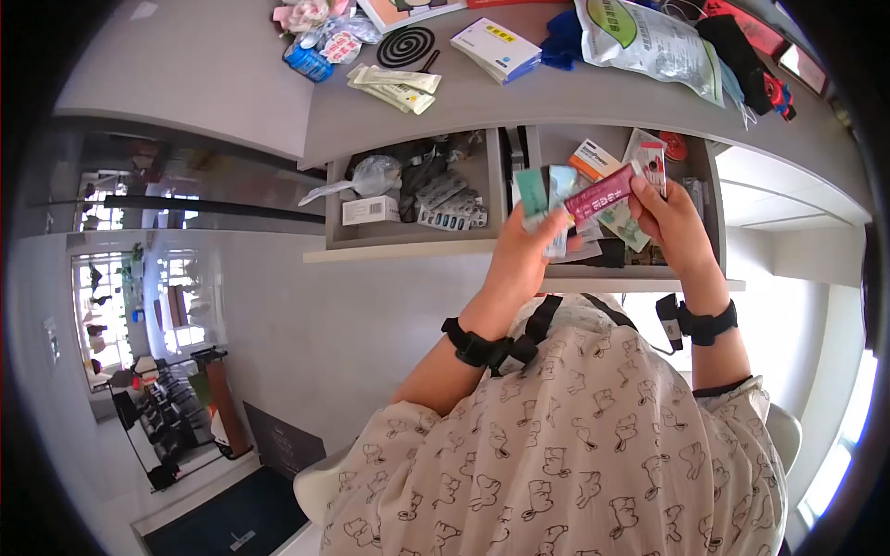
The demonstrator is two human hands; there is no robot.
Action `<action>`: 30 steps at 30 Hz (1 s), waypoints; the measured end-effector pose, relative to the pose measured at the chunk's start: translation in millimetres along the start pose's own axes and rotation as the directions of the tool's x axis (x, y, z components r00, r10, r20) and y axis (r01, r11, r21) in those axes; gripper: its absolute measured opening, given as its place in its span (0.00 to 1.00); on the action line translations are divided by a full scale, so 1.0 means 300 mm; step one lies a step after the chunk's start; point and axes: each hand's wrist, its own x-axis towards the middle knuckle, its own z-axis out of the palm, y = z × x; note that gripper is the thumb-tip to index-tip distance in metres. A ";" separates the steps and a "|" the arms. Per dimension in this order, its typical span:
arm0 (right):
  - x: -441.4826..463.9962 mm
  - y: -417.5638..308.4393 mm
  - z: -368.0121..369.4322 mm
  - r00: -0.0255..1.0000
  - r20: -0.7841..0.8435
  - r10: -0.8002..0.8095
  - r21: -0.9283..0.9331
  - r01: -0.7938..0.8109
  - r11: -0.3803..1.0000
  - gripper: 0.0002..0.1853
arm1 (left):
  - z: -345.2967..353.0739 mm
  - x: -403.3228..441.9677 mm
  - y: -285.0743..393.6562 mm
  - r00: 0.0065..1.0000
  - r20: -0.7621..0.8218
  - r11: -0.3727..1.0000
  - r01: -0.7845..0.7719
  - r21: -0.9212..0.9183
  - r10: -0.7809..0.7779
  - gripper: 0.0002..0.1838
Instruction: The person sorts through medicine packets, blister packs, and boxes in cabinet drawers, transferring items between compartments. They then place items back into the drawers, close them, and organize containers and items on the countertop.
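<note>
Over the right-hand open drawer, my left hand (pixel 530 243) is closed on several packets, among them a green packet (pixel 532 193) and a pale blue one (pixel 560 185). A magenta packet (pixel 600 196) spans the gap between my hands. Its upper right end is pinched in my right hand (pixel 660 208); its lower left end reaches the fingers of my left hand. Behind them in the drawer (pixel 556 148) lie an orange and white box (pixel 593 159), a red and white packet (pixel 653 165) and a green and white packet (pixel 627 227).
The left open drawer (pixel 371 239) holds a clear plastic bag (pixel 375 174), a white box (pixel 370 210) and blister packs (pixel 451 206). On the desk (pixel 389 125) above lie sachets (pixel 397 88), a black coil (pixel 406 46), a white box stack (pixel 496 48) and a large pouch (pixel 649 46).
</note>
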 end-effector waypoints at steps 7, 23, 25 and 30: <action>0.047 -0.062 0.042 0.993 -0.028 -0.117 -0.040 0.116 0.992 0.16 | 0.025 -0.032 -0.008 0.891 0.376 0.961 0.191 0.199 -0.255 0.21; 0.034 -0.065 0.055 0.982 -0.084 -0.172 -0.079 0.165 0.983 0.14 | 0.005 -0.031 -0.011 0.885 0.319 0.913 0.392 -0.112 -0.340 0.21; 0.033 -0.066 0.060 0.982 -0.085 -0.167 -0.106 0.158 0.982 0.15 | 0.007 -0.034 -0.010 0.889 0.305 0.916 0.388 -0.104 -0.342 0.21; 0.033 -0.066 0.070 0.984 -0.086 -0.157 -0.101 0.148 0.984 0.16 | -0.013 -0.026 -0.026 0.891 0.325 0.922 0.369 -0.114 -0.317 0.21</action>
